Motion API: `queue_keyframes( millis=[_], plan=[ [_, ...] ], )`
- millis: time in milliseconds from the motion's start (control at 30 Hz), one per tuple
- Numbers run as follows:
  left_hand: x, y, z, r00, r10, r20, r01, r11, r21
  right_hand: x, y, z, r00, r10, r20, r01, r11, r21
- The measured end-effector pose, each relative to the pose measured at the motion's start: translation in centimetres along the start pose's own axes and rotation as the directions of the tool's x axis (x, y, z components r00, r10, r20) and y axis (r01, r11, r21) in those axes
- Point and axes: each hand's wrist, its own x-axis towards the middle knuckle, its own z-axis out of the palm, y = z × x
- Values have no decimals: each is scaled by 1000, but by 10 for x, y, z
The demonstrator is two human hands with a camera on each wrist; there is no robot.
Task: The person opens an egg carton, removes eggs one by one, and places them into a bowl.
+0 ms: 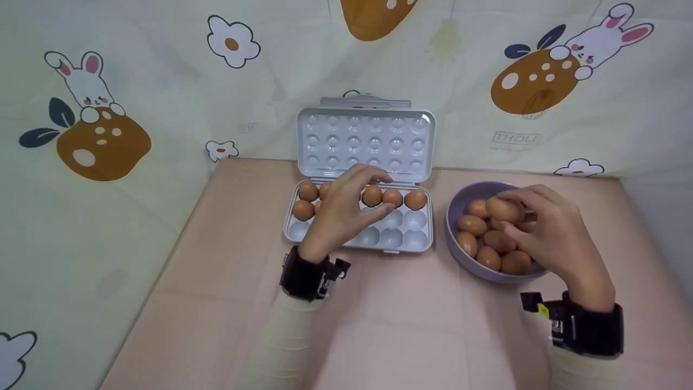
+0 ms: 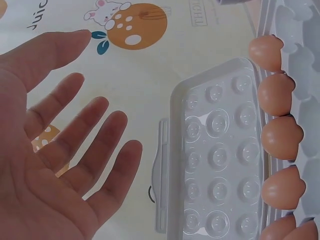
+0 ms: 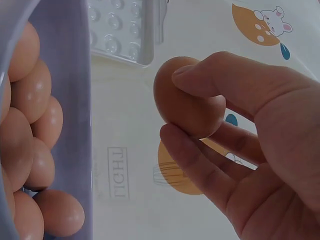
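Observation:
Over the purple bowl (image 1: 453, 238), my right hand (image 1: 560, 233) pinches a brown egg (image 1: 502, 209) between thumb and fingers. The right wrist view shows that egg (image 3: 187, 100) gripped, with the thumb on its upper side. Several more brown eggs (image 1: 488, 259) lie piled in the bowl. My left hand (image 1: 341, 211) hovers over the egg carton (image 1: 391, 238), holding nothing; its fingers (image 2: 112, 132) are spread apart in the left wrist view. Brown eggs (image 1: 416, 199) fill the carton's back row, and others sit at the left of the middle row, partly hidden by my left hand.
The carton's clear dimpled lid (image 1: 365, 142) stands raised behind it, near the patterned cloth (image 1: 471, 146) backdrop. A pale pink cover (image 1: 400, 319) spreads over the table. The bowl stands to the right of the carton, with a gap between them.

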Motion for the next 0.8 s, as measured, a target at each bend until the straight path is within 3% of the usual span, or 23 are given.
queue_keyframes(
  millis=[200, 433, 600, 800],
  plan=[
    [1, -8, -1, 1000, -14, -16, 16, 997, 75, 0, 6, 4, 991, 59, 123, -59, 998, -9],
    [1, -15, -3, 999, -34, -25, 36, 996, 83, 0, 15, 10, 949, 142, 283, -133, 990, -51],
    [2, -16, -4, 998, -58, -24, 60, 992, 109, 1, 19, 16, 926, 164, 341, -149, 986, -69],
    [2, -16, -4, 997, -75, -16, 76, 990, 118, 0, 22, 22, 914, 171, 368, -163, 985, -55]
  ],
)
